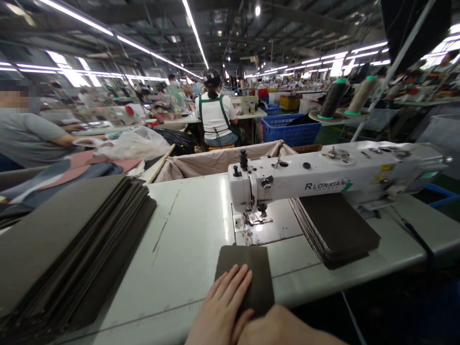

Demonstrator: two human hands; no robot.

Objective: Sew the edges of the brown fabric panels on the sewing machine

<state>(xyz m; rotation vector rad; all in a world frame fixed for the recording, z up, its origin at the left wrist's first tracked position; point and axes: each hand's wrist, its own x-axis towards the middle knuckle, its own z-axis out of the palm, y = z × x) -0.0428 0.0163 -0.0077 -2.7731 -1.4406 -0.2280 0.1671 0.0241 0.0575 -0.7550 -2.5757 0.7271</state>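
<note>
A small dark brown-grey panel [257, 280], fabric or similar sheet, lies on the pale table just in front of the sewing machine [287, 177]. On top of it my left hand [224, 304] rests flat, fingers stretched out towards the machine. My right hand [278, 328] is curled at the panel's near edge, close against the left; its fingertips are hidden, so what it grips does not show. The panel's far edge stops short of the presser foot [257, 220]. Under the machine arm sits a stack of similar dark panels [339, 225].
A tall pile of larger dark panels [68, 239] covers the table's left side. Behind the table hangs a beige cloth bin [215, 160]. Thread cones [332, 98] stand at right, beyond them a blue crate [291, 129]. Co-workers sit ahead [215, 115] and at left [27, 129].
</note>
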